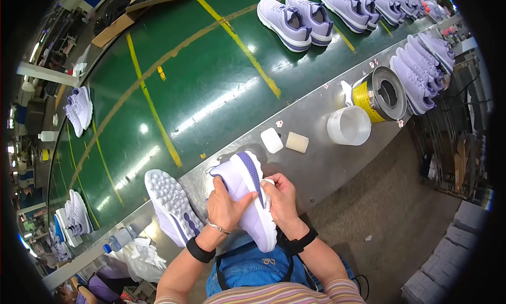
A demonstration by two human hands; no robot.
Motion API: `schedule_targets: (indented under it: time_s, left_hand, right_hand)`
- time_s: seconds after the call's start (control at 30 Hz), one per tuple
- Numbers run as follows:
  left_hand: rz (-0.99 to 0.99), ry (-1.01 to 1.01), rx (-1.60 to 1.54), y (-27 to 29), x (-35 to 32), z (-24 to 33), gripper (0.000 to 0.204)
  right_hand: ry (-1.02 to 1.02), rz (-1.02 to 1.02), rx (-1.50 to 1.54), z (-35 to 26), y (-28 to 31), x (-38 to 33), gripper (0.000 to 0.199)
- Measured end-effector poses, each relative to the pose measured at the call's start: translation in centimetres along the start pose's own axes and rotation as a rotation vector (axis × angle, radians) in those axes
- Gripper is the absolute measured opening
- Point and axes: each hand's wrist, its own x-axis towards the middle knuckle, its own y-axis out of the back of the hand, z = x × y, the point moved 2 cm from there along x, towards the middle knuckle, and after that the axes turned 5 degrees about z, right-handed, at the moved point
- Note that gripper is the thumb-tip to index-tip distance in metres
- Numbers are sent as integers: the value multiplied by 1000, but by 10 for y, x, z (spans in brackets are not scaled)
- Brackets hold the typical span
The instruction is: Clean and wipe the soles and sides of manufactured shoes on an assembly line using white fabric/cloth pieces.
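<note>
A lavender sneaker point(256, 227) with a white sole and a purple sidewall patch is tilted on its side above the metal ledge, near my body. My left hand point(226, 206) grips its upper, with the thumb against the edge of the sole. My right hand point(283, 198) pinches a small white piece point(268, 183), perhaps a cloth, against the sole's sidewall; the fingers partly hide it. Left of my hands, a second lavender sneaker point(171, 204) lies with its bumpy outsole facing up.
A white block point(271, 140) and a beige block point(297, 142) lie on the metal ledge point(327, 172). To the right stand a translucent cup point(349, 126) and a yellow-labelled tin point(378, 95). Sneaker pairs point(296, 24) stand on the green conveyor point(211, 88); a bottle point(121, 238) lies lower left.
</note>
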Motion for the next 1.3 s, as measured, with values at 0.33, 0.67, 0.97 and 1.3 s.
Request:
schedule_targets:
  time_s: [0.33, 0.67, 0.97, 1.3]
  left_hand:
    - [-9, 20, 8, -2, 3, 1, 76]
    - [3, 13, 6, 0, -1, 2, 76]
    - [9, 8, -66, -2, 0, -10, 78]
    - [110, -418, -143, 41, -31, 20, 66]
  right_hand:
    - [14, 7, -43, -5, -6, 2, 7]
    - [24, 7, -65, -5, -7, -1, 8]
    - [225, 63, -119, -22, 14, -16, 12]
    - [183, -24, -29, -34, 11, -40, 14]
